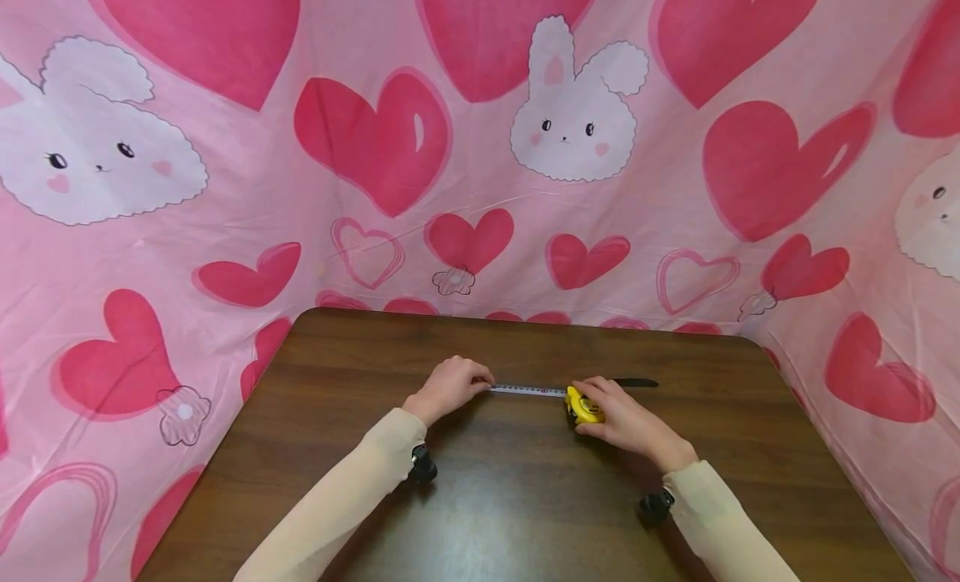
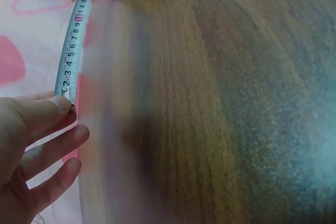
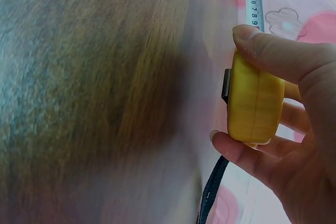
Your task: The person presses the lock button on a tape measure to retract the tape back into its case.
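Head view is showing both my hands over the brown surface (image 1: 525, 499), and I am holding a yellow tape measure (image 1: 582, 408) with a length of its blade (image 1: 528, 390) out between them. With my left hand (image 1: 450, 388) I am pinching the blade's free end between thumb and forefinger, while the other fingers (image 2: 55, 153) are hanging loose and spread. With my right hand (image 1: 626, 419) I am gripping the case, fingers curling round it and one lying close to the blade's mouth. As I judge it, I am at the step of having a short span drawn out straight; the next move is calling for a firm pinch and even tension, whether for more length or for a controlled return (a loose end could whip back). The blade is looking pale and flat, with dark numerals and a red-marked figure nearer the case. The case is showing rounded yellow sides with black details, and a black strap (image 3: 212, 190) is trailing from its far end. Both parts are appearing near the far half of the surface; whether the case is touching it, I cannot tell.
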Action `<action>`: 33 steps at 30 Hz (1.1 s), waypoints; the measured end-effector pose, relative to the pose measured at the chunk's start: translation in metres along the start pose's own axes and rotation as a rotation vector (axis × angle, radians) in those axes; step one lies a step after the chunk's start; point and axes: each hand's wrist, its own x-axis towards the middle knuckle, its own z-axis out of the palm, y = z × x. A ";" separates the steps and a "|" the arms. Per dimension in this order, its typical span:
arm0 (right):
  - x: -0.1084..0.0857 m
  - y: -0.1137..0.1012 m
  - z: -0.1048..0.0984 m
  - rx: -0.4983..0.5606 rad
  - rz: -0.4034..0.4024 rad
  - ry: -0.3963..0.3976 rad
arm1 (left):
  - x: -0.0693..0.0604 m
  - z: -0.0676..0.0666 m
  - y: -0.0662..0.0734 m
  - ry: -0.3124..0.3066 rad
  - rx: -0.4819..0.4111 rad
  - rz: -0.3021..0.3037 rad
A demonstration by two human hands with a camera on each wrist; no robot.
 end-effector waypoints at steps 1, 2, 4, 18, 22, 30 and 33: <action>0.000 0.000 0.000 0.000 0.001 0.001 | 0.000 0.000 0.000 0.000 -0.001 -0.001; 0.000 0.000 0.000 0.001 0.001 0.001 | 0.000 0.000 0.001 -0.001 -0.002 -0.003; 0.000 -0.001 0.000 0.004 -0.001 0.002 | 0.000 0.000 0.001 0.002 -0.005 0.000; 0.003 -0.004 0.002 0.004 0.001 0.009 | 0.004 0.005 0.002 0.009 -0.001 0.000; 0.004 -0.006 0.003 0.003 0.006 0.012 | 0.005 0.006 0.003 0.014 0.013 0.014; 0.006 -0.007 0.006 -0.024 -0.040 0.034 | 0.008 0.008 0.007 0.034 0.058 0.063; 0.007 -0.008 0.006 -0.026 -0.047 0.036 | 0.009 0.008 0.008 0.031 0.048 0.063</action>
